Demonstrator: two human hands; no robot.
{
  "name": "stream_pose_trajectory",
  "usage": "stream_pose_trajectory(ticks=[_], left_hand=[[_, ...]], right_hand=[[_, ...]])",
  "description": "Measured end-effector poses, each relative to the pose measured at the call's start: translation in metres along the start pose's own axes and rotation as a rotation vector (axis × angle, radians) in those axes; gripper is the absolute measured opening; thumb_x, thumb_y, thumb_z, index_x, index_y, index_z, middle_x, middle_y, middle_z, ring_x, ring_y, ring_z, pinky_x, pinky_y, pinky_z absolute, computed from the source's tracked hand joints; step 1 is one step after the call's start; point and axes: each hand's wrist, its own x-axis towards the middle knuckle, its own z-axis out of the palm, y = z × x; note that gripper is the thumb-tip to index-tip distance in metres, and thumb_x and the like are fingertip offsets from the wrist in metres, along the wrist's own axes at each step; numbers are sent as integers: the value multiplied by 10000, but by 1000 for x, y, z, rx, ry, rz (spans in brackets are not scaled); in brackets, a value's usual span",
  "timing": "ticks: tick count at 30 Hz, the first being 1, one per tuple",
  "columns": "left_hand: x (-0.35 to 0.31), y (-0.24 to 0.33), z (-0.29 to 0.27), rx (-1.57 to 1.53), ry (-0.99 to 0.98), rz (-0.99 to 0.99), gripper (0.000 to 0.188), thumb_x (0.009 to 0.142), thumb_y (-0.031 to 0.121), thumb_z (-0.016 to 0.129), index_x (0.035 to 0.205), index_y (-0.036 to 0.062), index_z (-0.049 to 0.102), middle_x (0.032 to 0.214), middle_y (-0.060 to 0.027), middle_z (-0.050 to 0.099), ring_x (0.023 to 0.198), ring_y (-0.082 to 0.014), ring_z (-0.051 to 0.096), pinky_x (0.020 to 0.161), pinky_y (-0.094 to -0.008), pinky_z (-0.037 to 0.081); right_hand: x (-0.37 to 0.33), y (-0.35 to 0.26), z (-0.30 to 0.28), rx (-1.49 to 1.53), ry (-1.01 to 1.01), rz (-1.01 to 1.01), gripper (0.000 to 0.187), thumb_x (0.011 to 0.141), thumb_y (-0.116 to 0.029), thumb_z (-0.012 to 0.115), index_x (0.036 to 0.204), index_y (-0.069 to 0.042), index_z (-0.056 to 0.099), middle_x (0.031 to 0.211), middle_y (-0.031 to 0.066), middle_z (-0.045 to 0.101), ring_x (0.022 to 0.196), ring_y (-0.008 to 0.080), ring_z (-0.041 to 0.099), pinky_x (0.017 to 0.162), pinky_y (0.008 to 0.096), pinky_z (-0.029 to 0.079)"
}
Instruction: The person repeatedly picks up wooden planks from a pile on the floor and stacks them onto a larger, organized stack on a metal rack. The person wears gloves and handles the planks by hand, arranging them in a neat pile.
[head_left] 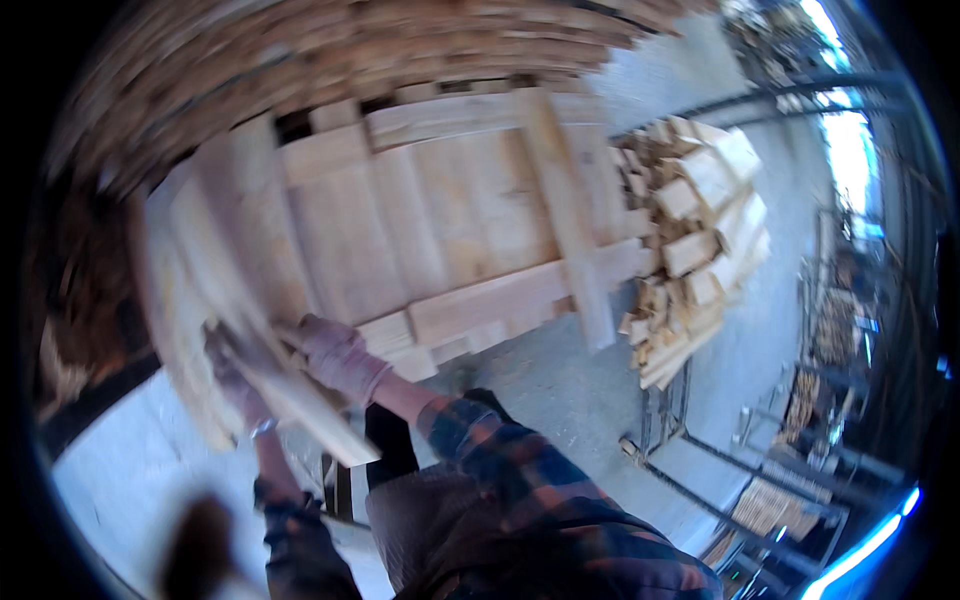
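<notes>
A pale wooden board (305, 405) slants over the left end of a layer of planks, its near end sticking out toward my body. My left hand (235, 380) grips its left side, fingers closed at the edge. On its right side my right hand (343, 357) holds it too, fingers curled toward the wood. Both hands look gloved, and motion blurs them. Beneath lie side-by-side planks (455, 215), with a crosswise plank (490, 305) along their near edge. Another loose plank (565, 210) lies across the layer at the right.
Rough stacked timber (330, 60) stands along the far side. To the right, a pile of short wood pieces (690, 240) rests on a metal frame (690, 430). Racks with more wood (780, 505) stand farther right. A dark blurred shape (200, 545) is at the lower left.
</notes>
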Motion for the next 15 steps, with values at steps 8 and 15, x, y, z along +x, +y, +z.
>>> stream_pose_trajectory(ticks=[8, 15], left_hand=[[32, 75, -92, -111, -321, -246, 854, 868, 630, 514, 1518, 162, 218, 1511, -221, 292, 1385, -347, 323, 1133, -465, 272], [33, 66, -80, 27, -314, -222, 832, 890, 694, 388, 1527, 195, 193, 1499, -216, 316, 1272, -417, 443, 1083, -457, 348]], right_hand=[[-144, 172, -232, -603, 502, 818, 838, 677, -282, 753, 1422, -136, 399, 1128, 204, 589, 1087, 377, 558, 916, 445, 460], [-173, 205, -268, -514, 543, 687, 813, 666, -226, 702, 1420, -174, 401, 1088, 228, 598, 1033, 384, 586, 880, 454, 485]])
